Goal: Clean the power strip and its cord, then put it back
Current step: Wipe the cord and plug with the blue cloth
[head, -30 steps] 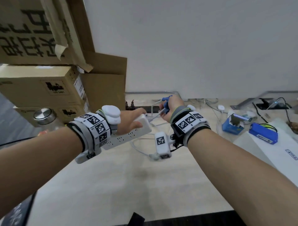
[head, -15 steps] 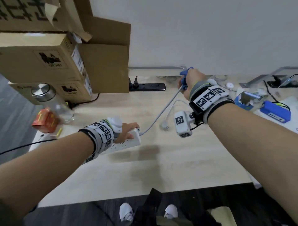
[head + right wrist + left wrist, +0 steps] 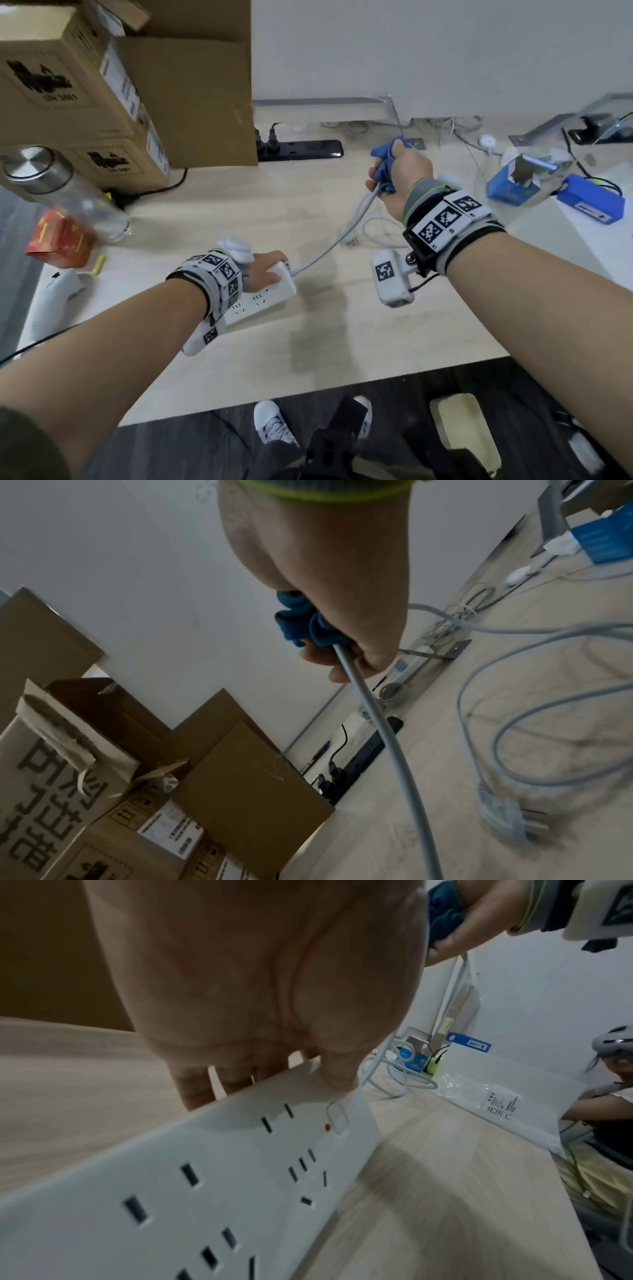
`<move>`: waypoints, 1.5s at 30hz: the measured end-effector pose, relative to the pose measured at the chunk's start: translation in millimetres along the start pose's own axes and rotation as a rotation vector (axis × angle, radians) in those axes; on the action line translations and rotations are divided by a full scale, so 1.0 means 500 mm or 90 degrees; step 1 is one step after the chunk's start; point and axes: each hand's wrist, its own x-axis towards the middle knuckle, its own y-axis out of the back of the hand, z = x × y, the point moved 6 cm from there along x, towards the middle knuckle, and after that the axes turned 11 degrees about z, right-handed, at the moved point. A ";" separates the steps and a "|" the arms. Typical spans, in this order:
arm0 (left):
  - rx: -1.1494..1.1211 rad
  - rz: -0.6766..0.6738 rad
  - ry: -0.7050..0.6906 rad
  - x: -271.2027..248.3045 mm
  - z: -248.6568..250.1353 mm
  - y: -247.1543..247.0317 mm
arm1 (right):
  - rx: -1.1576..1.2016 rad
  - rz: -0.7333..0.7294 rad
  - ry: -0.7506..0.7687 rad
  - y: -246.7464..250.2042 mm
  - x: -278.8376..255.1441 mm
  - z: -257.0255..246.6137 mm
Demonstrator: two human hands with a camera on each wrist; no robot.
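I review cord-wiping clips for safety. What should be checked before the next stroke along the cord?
1. Plug out of any socket, lying on the desk: ok.
2. Left hand grips the white power strip: ok.
3. Right hand wraps the blue cloth round the cord: ok.
4. Cord runs clear between the hands: ok.
5. Loose cord loops untangled: cannot tell.
6. Cloth dry: cannot tell.

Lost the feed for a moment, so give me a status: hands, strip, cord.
Left hand grips white plastic power strip. Right hand pinches blue cleaning cloth around grey cord. Plug loose on wooden desk.
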 end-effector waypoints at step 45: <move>0.415 0.327 -0.075 -0.046 0.220 0.220 | 0.098 -0.091 -0.237 -0.050 -0.048 0.138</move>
